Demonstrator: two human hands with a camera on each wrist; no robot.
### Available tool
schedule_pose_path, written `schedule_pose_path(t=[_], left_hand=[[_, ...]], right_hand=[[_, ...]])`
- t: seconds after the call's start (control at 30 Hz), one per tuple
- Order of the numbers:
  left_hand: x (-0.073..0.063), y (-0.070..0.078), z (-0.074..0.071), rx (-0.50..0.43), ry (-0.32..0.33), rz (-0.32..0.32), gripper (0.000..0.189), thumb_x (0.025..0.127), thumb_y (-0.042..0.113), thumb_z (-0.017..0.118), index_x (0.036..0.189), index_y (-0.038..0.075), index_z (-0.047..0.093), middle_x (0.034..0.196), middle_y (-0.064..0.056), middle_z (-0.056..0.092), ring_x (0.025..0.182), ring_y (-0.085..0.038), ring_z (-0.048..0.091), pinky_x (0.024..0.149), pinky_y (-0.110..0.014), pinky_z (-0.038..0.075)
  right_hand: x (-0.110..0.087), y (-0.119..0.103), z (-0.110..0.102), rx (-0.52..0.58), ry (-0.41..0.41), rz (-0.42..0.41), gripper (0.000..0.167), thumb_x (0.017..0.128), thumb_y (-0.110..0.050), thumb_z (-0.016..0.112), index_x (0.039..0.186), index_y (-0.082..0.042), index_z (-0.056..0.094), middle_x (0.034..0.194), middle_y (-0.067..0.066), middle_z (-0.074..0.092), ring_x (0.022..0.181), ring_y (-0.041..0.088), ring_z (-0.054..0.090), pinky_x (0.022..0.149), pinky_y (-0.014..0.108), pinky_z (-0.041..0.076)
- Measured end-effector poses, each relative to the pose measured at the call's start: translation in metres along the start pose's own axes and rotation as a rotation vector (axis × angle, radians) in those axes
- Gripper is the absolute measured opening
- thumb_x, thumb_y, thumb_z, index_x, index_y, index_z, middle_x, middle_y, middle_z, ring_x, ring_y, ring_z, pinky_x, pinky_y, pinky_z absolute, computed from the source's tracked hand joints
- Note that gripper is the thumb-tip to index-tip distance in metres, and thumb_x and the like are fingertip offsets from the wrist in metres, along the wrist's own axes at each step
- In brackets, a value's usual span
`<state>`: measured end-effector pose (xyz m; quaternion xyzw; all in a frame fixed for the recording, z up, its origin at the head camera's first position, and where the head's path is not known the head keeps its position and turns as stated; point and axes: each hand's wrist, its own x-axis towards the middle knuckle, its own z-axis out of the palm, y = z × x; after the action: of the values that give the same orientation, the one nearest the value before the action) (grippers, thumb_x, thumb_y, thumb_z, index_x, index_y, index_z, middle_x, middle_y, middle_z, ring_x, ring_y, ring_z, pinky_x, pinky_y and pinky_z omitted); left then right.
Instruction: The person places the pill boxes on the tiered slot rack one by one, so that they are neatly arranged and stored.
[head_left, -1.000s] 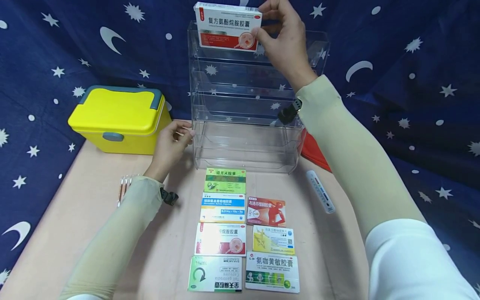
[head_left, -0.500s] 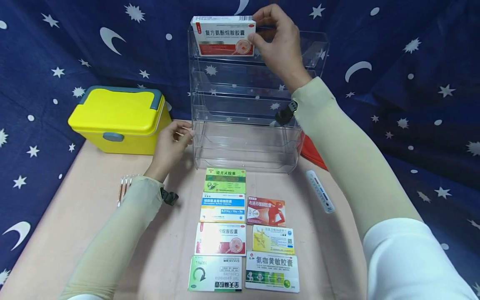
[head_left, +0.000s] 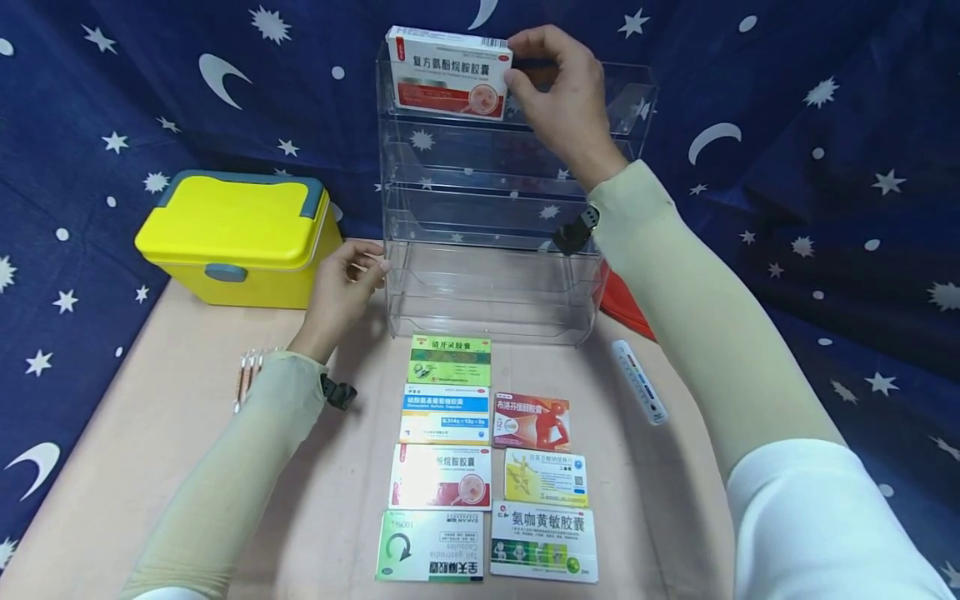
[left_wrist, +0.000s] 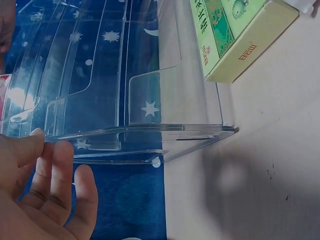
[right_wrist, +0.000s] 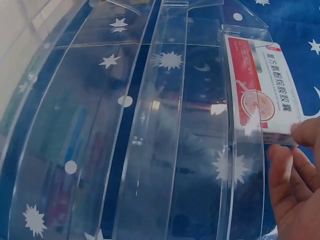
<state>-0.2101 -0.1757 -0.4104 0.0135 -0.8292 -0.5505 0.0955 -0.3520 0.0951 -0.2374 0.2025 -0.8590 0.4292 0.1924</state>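
Observation:
My right hand point(head_left: 566, 96) pinches the right end of a white-and-red medicine box point(head_left: 450, 75). The box stands upright at the left end of the top tier of a clear plastic rack point(head_left: 495, 321). In the right wrist view, the lower part of that medicine box point(right_wrist: 257, 90) sits behind the tier's clear front wall. My left hand point(head_left: 341, 287) holds the rack's left side edge. Up close in the left wrist view, the thumb and fingers of my left hand point(left_wrist: 47, 185) meet at the edge of the clear panel.
Several medicine boxes, including a green box point(head_left: 450, 360) and a red box point(head_left: 532, 422), lie flat before the rack. A yellow case point(head_left: 232, 233) stands left, near some thin brown sticks point(head_left: 247, 375). Right of the rack are a white thermometer-like strip point(head_left: 640, 382) and a red object point(head_left: 626, 307).
The right hand has lowered the medicine box and shifted it slightly left, into the rack's top tier. The left hand has stayed on the rack's side.

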Motion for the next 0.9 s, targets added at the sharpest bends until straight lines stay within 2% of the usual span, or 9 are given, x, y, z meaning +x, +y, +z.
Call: schedule_pose_path(t=[0.17, 0.27, 0.37, 0.43, 0.63, 0.77, 0.83, 0.9], left_hand=[[0.001, 0.0, 0.001, -0.001, 0.0, -0.004, 0.022, 0.1, 0.017, 0.068, 0.12, 0.008, 0.064, 0.1, -0.008, 0.064, 0.08, -0.022, 0.065, 0.063, -0.026, 0.05], [0.001, -0.001, 0.001, -0.002, 0.001, -0.003, 0.022, 0.1, 0.017, 0.068, 0.12, 0.008, 0.064, 0.1, -0.008, 0.064, 0.08, -0.023, 0.065, 0.063, -0.026, 0.05], [0.002, -0.001, 0.001, -0.006, 0.002, 0.007, 0.022, 0.1, 0.015, 0.067, 0.12, 0.008, 0.064, 0.1, -0.008, 0.064, 0.08, -0.023, 0.064, 0.065, -0.026, 0.051], [0.002, -0.002, 0.0, -0.008, 0.004, 0.011, 0.021, 0.1, 0.015, 0.067, 0.12, 0.007, 0.064, 0.1, -0.009, 0.064, 0.08, -0.024, 0.063, 0.066, -0.026, 0.052], [0.003, -0.004, -0.001, -0.001, 0.007, 0.019, 0.021, 0.1, 0.016, 0.067, 0.119, 0.006, 0.065, 0.099, -0.01, 0.065, 0.081, -0.028, 0.062, 0.065, -0.024, 0.051], [0.002, -0.003, 0.0, 0.01, 0.012, 0.025, 0.024, 0.1, 0.018, 0.068, 0.119, 0.004, 0.066, 0.1, -0.011, 0.066, 0.08, -0.026, 0.062, 0.064, -0.022, 0.051], [0.002, -0.002, 0.002, 0.011, 0.01, 0.025, 0.025, 0.1, 0.018, 0.068, 0.12, 0.003, 0.066, 0.101, -0.012, 0.066, 0.081, -0.026, 0.063, 0.064, -0.021, 0.05], [0.002, -0.001, 0.003, 0.009, 0.009, 0.024, 0.025, 0.1, 0.018, 0.068, 0.12, 0.003, 0.066, 0.101, -0.012, 0.066, 0.081, -0.026, 0.064, 0.064, -0.021, 0.05]], right_hand=[[-0.025, 0.006, -0.012, 0.021, 0.085, -0.137, 0.023, 0.103, -0.019, 0.062, 0.123, -0.008, 0.067, 0.119, -0.004, 0.065, 0.099, 0.007, 0.066, 0.082, 0.02, 0.051], [-0.058, 0.003, -0.024, 0.096, 0.07, -0.136, 0.019, 0.102, -0.013, 0.062, 0.116, 0.0, 0.067, 0.111, 0.004, 0.067, 0.089, 0.012, 0.067, 0.072, 0.023, 0.051], [-0.101, 0.006, -0.034, 0.178, 0.002, -0.052, 0.018, 0.101, -0.007, 0.063, 0.113, 0.005, 0.066, 0.105, 0.012, 0.067, 0.08, 0.018, 0.066, 0.063, 0.026, 0.049], [-0.131, 0.02, -0.037, 0.18, -0.052, -0.001, 0.017, 0.099, -0.007, 0.065, 0.112, 0.003, 0.068, 0.1, 0.012, 0.068, 0.076, 0.017, 0.066, 0.058, 0.025, 0.047], [-0.217, 0.081, -0.049, 0.069, -0.289, 0.155, 0.013, 0.096, -0.011, 0.072, 0.108, -0.007, 0.072, 0.089, 0.007, 0.071, 0.074, 0.02, 0.064, 0.057, 0.024, 0.049], [-0.269, 0.104, -0.057, 0.033, -0.453, 0.28, 0.018, 0.094, -0.011, 0.075, 0.112, -0.007, 0.072, 0.089, 0.008, 0.071, 0.075, 0.023, 0.064, 0.06, 0.029, 0.053], [-0.292, 0.112, -0.058, 0.026, -0.507, 0.346, 0.024, 0.093, -0.013, 0.076, 0.116, -0.007, 0.071, 0.09, 0.007, 0.071, 0.075, 0.025, 0.064, 0.062, 0.03, 0.055], [-0.312, 0.116, -0.058, 0.025, -0.527, 0.405, 0.029, 0.092, -0.014, 0.078, 0.119, -0.007, 0.07, 0.09, 0.004, 0.07, 0.075, 0.026, 0.063, 0.06, 0.03, 0.055]])
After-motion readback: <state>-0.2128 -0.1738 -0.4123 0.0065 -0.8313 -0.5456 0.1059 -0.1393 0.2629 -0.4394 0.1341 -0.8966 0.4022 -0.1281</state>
